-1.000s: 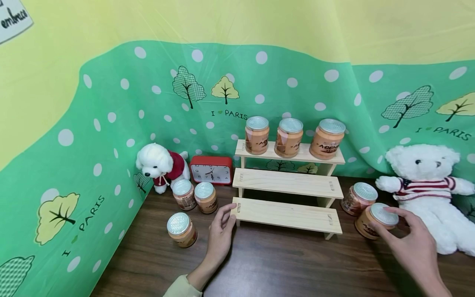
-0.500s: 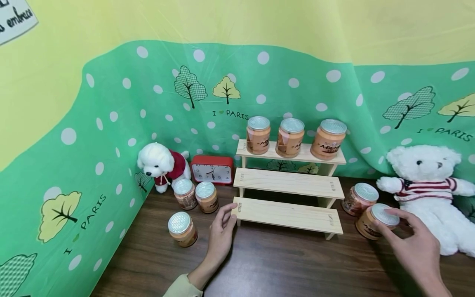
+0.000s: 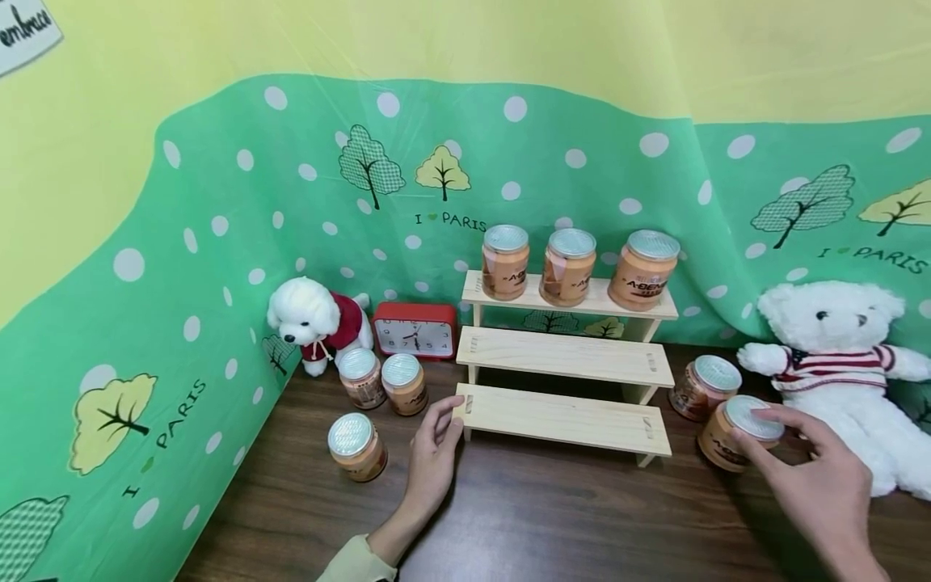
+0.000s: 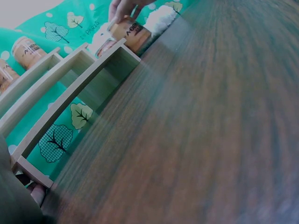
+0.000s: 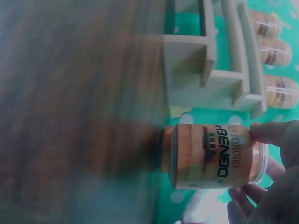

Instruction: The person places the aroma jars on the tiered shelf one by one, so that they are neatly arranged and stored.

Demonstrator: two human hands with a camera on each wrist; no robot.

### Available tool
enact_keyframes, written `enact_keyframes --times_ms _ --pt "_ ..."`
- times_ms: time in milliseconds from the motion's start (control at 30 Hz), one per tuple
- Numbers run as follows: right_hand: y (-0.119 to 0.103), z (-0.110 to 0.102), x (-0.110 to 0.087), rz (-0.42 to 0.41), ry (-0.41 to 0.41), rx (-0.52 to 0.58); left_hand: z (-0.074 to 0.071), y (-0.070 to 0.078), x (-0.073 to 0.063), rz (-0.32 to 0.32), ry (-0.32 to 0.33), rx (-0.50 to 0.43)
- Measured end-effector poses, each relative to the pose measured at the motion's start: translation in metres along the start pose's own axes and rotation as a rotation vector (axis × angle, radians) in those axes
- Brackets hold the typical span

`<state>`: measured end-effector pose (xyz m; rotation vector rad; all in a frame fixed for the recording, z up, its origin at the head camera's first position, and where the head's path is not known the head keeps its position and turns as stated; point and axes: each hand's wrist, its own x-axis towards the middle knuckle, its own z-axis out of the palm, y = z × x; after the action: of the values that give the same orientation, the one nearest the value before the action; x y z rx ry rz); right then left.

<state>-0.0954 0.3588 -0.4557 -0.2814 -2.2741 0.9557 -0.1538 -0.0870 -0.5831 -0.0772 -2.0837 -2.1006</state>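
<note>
My right hand (image 3: 818, 473) pinches a jar (image 3: 723, 443) by its silvery lid, thumb on one side and fingers on the other. This jar has a clear body with orange-brown contents and dark lettering, and it stands out sideways in the right wrist view (image 5: 215, 156). Just behind it is a second jar (image 3: 700, 394). At the left end of a three-step wooden shelf (image 3: 563, 416), my left hand (image 3: 431, 469) grips the lowest step, with a fingertip (image 4: 37, 192) visible by its leg. Three similar jars (image 3: 570, 271) line the top step; the two lower steps are bare.
Left of the shelf are two jars (image 3: 404, 388) close together and another jar (image 3: 358, 453) nearer the front. A red clock (image 3: 414, 330) and white plush dog (image 3: 309, 319) sit behind them. A white teddy bear (image 3: 829, 388) sits beside my right hand, before a green cloth backdrop (image 3: 305, 218).
The back of my right hand has shifted slightly to the right while its fingers stay on the jar's lid. My left hand and the shelf look the same.
</note>
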Motion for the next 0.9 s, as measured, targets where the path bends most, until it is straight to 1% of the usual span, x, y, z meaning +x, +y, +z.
enact_keyframes --times_ms 167,233,400,500,600,733,900 --pt "-0.017 -0.004 0.003 -0.009 0.019 0.042 -0.001 0.002 0.000 -0.004 0.002 -0.003" --pt "-0.023 -0.005 0.003 -0.024 0.027 0.056 -0.001 0.002 0.001 -0.002 -0.002 0.000" --pt "-0.040 -0.006 0.004 -0.109 0.030 0.095 0.000 0.000 0.000 0.022 0.001 0.013" --pt "-0.050 -0.006 0.006 -0.142 0.018 0.123 0.000 -0.002 0.000 0.038 0.002 0.017" --pt "-0.059 -0.006 0.010 -0.170 0.006 0.151 -0.001 -0.003 0.000 0.037 -0.001 0.013" --pt "-0.069 -0.004 0.012 -0.183 -0.020 0.210 -0.001 -0.003 0.001 0.020 -0.005 0.002" --pt "-0.081 0.004 0.011 -0.153 -0.060 0.279 0.000 -0.002 0.001 0.001 -0.002 0.004"
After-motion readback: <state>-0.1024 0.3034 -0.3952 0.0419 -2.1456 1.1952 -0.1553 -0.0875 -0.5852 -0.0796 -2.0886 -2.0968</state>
